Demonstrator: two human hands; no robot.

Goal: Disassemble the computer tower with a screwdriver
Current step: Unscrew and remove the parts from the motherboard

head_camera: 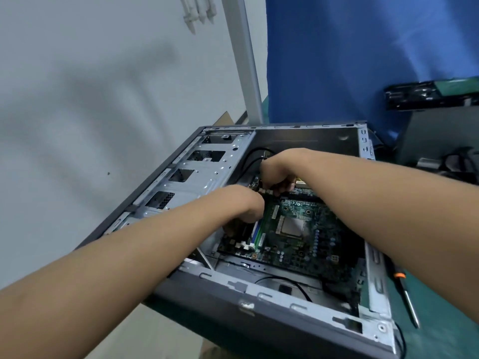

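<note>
The grey computer tower (259, 314) lies on its side with the side panel off. Its green motherboard (298, 237) sits inside with the bare CPU socket (291, 226) showing. My left hand (243, 203) reaches in from the left, and its fingers curl down over the board's left edge beside the RAM slots (255, 234). My right hand (277, 174) is further in, with its fingers curled round the board's far edge by a row of connectors. The fingertips of both hands are partly hidden. The orange-collared screwdriver (408, 296) lies on the green mat to the right of the case, and neither hand holds it.
The metal drive cage (197, 174) fills the left side of the case. Black cables (285, 281) run along the case's near floor. A dark panel and removed parts (435, 97) stand at the back right before a blue curtain (350, 60). A grey wall is on the left.
</note>
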